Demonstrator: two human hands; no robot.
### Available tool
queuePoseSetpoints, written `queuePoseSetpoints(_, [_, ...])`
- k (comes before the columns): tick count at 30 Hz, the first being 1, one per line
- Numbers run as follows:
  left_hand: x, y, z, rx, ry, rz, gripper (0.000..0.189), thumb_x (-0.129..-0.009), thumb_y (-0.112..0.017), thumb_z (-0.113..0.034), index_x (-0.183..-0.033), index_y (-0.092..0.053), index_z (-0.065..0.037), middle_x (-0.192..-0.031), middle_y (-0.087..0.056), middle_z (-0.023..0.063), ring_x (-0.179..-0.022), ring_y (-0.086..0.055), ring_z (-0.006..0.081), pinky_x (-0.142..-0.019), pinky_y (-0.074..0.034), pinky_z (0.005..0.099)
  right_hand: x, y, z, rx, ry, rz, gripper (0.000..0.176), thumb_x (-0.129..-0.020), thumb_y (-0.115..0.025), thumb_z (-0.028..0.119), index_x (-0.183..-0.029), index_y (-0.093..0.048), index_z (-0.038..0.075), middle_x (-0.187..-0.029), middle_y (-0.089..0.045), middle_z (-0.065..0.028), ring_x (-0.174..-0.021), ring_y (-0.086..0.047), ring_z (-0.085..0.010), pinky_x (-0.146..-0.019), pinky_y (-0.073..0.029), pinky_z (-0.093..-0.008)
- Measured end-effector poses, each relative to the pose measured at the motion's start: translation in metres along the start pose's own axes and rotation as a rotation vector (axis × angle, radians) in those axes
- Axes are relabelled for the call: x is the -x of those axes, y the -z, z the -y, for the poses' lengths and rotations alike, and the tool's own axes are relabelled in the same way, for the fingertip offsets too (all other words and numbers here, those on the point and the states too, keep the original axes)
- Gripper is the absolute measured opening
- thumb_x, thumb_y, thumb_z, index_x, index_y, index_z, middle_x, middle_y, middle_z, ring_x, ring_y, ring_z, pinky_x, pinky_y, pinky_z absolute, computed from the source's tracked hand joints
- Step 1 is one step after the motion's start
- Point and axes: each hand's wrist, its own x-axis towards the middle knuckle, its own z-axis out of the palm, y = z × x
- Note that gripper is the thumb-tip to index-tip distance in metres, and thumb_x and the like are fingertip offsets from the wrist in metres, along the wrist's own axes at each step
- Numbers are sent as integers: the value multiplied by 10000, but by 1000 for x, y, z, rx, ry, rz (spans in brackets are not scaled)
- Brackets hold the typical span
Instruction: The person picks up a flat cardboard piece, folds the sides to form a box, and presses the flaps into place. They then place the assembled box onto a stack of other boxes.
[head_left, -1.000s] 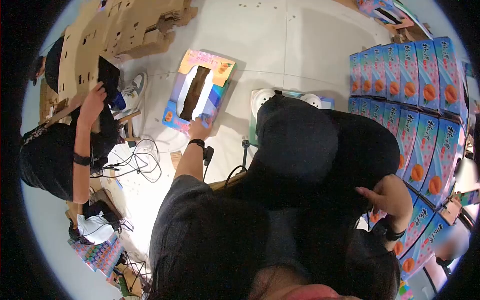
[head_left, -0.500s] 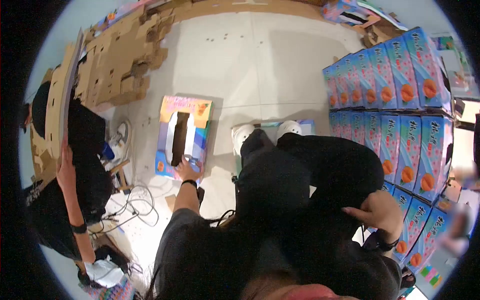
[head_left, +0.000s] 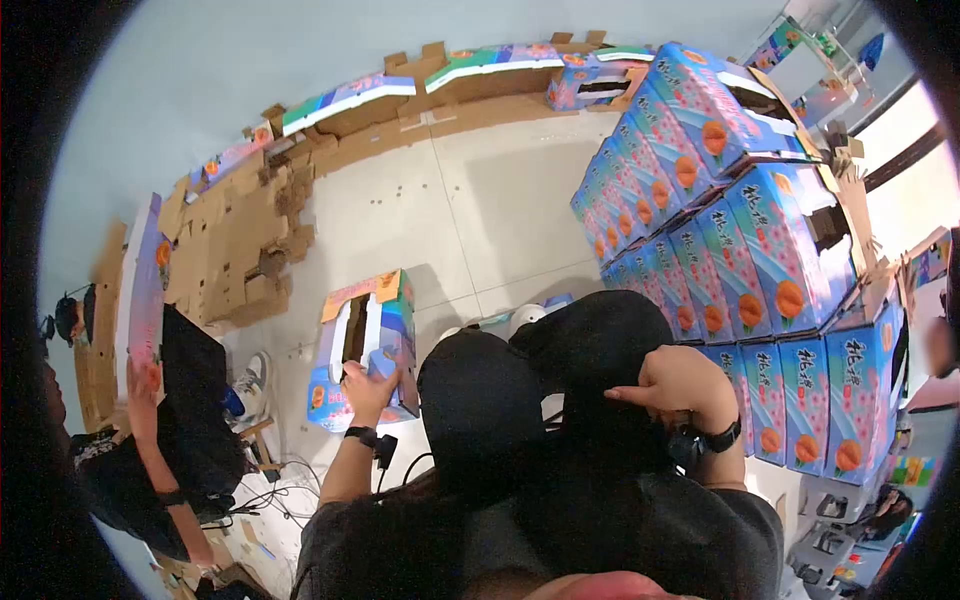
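Note:
A blue carton (head_left: 403,325) with an orange top end and fruit pictures stands on the floor, a long slot with white edges cut in its top. My left hand (head_left: 368,392) is on its near end, fingers closed at the slot's edge and thumb apart on the blue panel. My right hand (head_left: 690,383) rests on my thigh, knuckles bent and one digit stretched out to the left; no object shows in it. Dark bands are around both wrists.
Stacked blue fruit cartons (head_left: 785,300) rise on my right. Flattened brown cardboard (head_left: 235,230) lies at the far left, with more cartons (head_left: 350,100) along the wall. At the left, another person's hand (head_left: 143,395) touches a long carton panel. Cables (head_left: 285,490) lie on the floor.
The view has shifted, showing more of the far wall and the tops of the right-hand stacks. My left hand stays at the carton's near end; my right hand remains on my thigh.

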Motion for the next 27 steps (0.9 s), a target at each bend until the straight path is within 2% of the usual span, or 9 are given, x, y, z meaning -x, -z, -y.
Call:
queuePoseSetpoints(5, [-6, 52, -45, 125, -51, -80, 757, -586, -842, -531, -974, -467, 0, -858, -616, 210, -839, -607, 404, -750, -464, 471, 17, -12, -18, -140, 64, -31, 643, -922, -538, 542, -490, -647, 77, -471, -607, -40, -479, -643, -172, -528, -515, -316])
queuePoseSetpoints(7, [-9, 70, -64, 156, -172, -181, 700, -601, -844, -499, -941, -468, -16, -826, -571, 179, -799, -572, 373, -701, -447, 458, 20, -19, -24, -197, 132, -74, 641, -924, -542, 529, -483, -640, 73, -461, -600, -35, -467, -637, -168, -524, -513, -307])
queuePoseSetpoints(11, [3, 124, -122, 110, -376, -311, 675, -594, -863, -473, -902, -448, -38, -792, -488, 125, -792, -491, 316, -713, -394, 423, 21, -29, -32, -187, 217, -119, 608, -917, -586, 490, -486, -645, 65, -446, -592, -26, -438, -617, -138, -503, -491, -273])
queuePoseSetpoints(17, [43, 200, -202, 258, -623, -467, 686, -600, -883, -423, -922, -404, -53, -877, -419, 83, -826, -432, 245, -756, -374, 367, 26, -64, -43, 35, 383, -619, 526, -887, -611, 457, -526, -646, 77, -463, -574, -69, -506, -647, -216, -533, -514, -342])
queuePoseSetpoints(20, [70, 228, -235, 317, -756, -500, 715, -605, -891, -395, -964, -370, -60, -923, -407, 75, -866, -433, 219, -795, -383, 346, 30, -72, -35, -4, 475, -884, 428, -864, -672, 404, -611, -663, 59, -515, -586, -101, -532, -646, -244, -550, -519, -344])
queuePoseSetpoints(23, [102, 247, -263, 409, -843, -484, 742, -608, -895, -369, -997, -340, -65, -963, -409, 84, -915, -441, 213, -859, -385, 337, 51, -67, -17, -449, 609, -874, 339, -855, -711, 355, -914, -688, 22, -707, -669, -127, -601, -657, -231, -587, -529, -340])
queuePoseSetpoints(25, [127, 257, -283, 490, -883, -465, 750, -610, -897, -352, -1006, -328, -67, -986, -406, 89, -942, -440, 211, -894, -382, 333, 58, -69, -7, -676, 798, -947, 602, -844, -738, 340, -1290, -522, -1, -972, -678, -169, -784, -668, -222, -655, -532, -328])
queuePoseSetpoints(26, [143, 264, -293, 534, -900, -457, 751, -609, -899, -344, -1006, -325, -67, -995, -402, 90, -952, -437, 209, -906, -379, 332, 58, -70, -6, -687, 844, -911, 907, -838, -748, 340, -1505, -226, 15, -1255, -567, -222, -1038, -618, -257, -787, -525, -353])
queuePoseSetpoints(27, [156, 265, -302, 577, -918, -447, 751, -609, -900, -336, -1007, -322, -67, -1004, -399, 90, -963, -434, 206, -919, -376, 330, 63, -70, -4, -745, 928, -896, 946, -836, -752, 327, -1520, -171, 26, -1296, -532, -230, -1083, -596, -270, -821, -514, -358])
